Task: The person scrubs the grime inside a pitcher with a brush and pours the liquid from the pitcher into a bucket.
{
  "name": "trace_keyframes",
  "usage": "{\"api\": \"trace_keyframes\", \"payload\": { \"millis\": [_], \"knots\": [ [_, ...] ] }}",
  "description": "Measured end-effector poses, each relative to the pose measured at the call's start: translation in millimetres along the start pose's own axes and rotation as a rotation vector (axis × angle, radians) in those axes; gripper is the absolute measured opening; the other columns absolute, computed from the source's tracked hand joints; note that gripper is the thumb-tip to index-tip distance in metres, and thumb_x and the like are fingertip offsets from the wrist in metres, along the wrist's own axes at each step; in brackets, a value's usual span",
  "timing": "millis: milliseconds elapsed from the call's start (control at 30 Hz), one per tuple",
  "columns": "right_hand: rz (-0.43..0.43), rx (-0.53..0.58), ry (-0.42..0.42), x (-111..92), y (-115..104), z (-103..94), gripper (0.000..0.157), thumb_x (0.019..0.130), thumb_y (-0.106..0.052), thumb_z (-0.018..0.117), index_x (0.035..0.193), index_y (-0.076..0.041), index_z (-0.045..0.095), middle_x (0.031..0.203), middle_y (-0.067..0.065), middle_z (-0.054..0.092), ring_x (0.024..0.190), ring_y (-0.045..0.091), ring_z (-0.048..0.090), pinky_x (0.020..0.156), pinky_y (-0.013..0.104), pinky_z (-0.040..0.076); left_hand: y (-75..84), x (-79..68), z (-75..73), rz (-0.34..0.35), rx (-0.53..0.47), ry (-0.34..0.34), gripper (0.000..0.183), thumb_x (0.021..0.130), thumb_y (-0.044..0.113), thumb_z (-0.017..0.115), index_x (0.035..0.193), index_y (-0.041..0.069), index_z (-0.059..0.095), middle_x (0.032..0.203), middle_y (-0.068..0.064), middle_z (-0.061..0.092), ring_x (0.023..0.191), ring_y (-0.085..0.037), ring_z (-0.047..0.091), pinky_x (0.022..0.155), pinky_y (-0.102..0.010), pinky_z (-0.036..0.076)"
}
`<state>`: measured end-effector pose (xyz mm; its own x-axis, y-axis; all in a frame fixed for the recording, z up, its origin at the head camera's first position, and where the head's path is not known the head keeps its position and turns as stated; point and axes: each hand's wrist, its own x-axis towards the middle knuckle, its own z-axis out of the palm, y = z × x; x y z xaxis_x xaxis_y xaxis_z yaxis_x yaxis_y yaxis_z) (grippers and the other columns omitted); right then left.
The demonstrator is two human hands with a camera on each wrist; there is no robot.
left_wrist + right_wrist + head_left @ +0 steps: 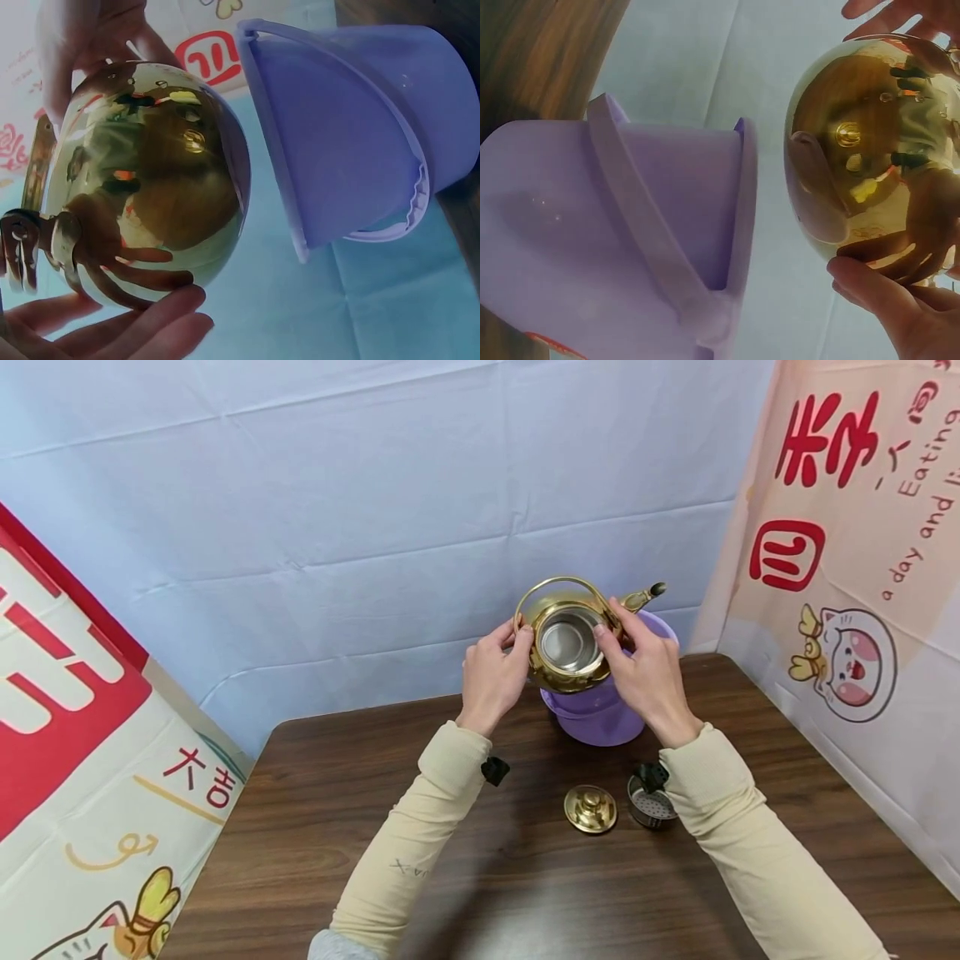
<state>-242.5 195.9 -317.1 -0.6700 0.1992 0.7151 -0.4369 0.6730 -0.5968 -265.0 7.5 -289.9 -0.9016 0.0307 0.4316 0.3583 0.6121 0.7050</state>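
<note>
Both hands hold a shiny gold teapot (567, 682) up over a purple bucket (600, 720). Its lid is off, and the round opening tips toward the head camera, showing a bare silvery inside. My left hand (492, 677) grips the left side near the base of the raised hoop handle (557, 581). On the other side my right hand (649, 670) grips the body near the spout (643, 597), thumb at the opening's rim. In the right wrist view the teapot body (855, 187) is above the bucket's rim (746, 202), with a gap between.
On the brown wooden table (337, 793) lie a gold lid (590, 810) with a knob and, to its right, a metal strainer (651, 806) with holes, partly behind the right wrist camera. Cloth backdrops (375, 527) stand at the back and both sides.
</note>
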Motion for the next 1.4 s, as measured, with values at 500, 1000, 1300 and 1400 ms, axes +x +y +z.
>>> {"api": "trace_keyframes", "payload": {
  "millis": [500, 1000, 1300, 1400],
  "knots": [
    [0.075, -0.007, -0.068, -1.1, -13.7, 1.4, 0.045, 0.097, -0.034, 0.054, 0.137, -0.014, 0.056, 0.089, 0.016, 0.071, 0.076, 0.028, 0.063, 0.069, 0.039, 0.044, -3.8, -11.4, -7.2, 0.025, 0.02, -0.031, 0.051, 0.095, 0.053, 0.037, 0.137, 0.03, 0.054, 0.104, 0.005, 0.063, 0.096, -0.017, 0.059, 0.079, -0.038, 0.047],
    [0.055, -0.03, -0.127, -4.0, -24.5, 6.3, 0.039, 0.097, -0.033, 0.053, 0.13, -0.016, 0.063, 0.072, 0.009, 0.066, 0.064, 0.024, 0.054, 0.059, 0.033, 0.037, -9.1, -21.0, -19.8, -0.043, -0.014, -0.092, 0.053, 0.095, 0.05, 0.038, 0.142, 0.029, 0.048, 0.112, -0.003, 0.053, 0.1, -0.021, 0.052, 0.082, -0.038, 0.044],
    [0.049, -0.04, -0.191, -7.3, -29.8, 8.9, 0.038, 0.098, -0.036, 0.052, 0.125, -0.013, 0.066, 0.077, 0.008, 0.07, 0.066, 0.023, 0.058, 0.06, 0.032, 0.039, -18.2, -24.1, -29.4, -0.02, -0.053, -0.106, 0.043, 0.095, 0.04, 0.035, 0.128, 0.026, 0.059, 0.094, 0.003, 0.06, 0.089, -0.018, 0.053, 0.073, -0.035, 0.042],
    [0.045, -0.042, -0.203, -7.9, -32.2, 10.2, 0.038, 0.098, -0.037, 0.052, 0.124, -0.012, 0.066, 0.079, 0.009, 0.071, 0.066, 0.025, 0.059, 0.06, 0.033, 0.039, -20.4, -25.1, -32.7, -0.021, -0.061, -0.108, 0.046, 0.095, 0.039, 0.034, 0.132, 0.025, 0.058, 0.099, 0.003, 0.064, 0.082, -0.018, 0.052, 0.07, -0.034, 0.042]
  ]
}}
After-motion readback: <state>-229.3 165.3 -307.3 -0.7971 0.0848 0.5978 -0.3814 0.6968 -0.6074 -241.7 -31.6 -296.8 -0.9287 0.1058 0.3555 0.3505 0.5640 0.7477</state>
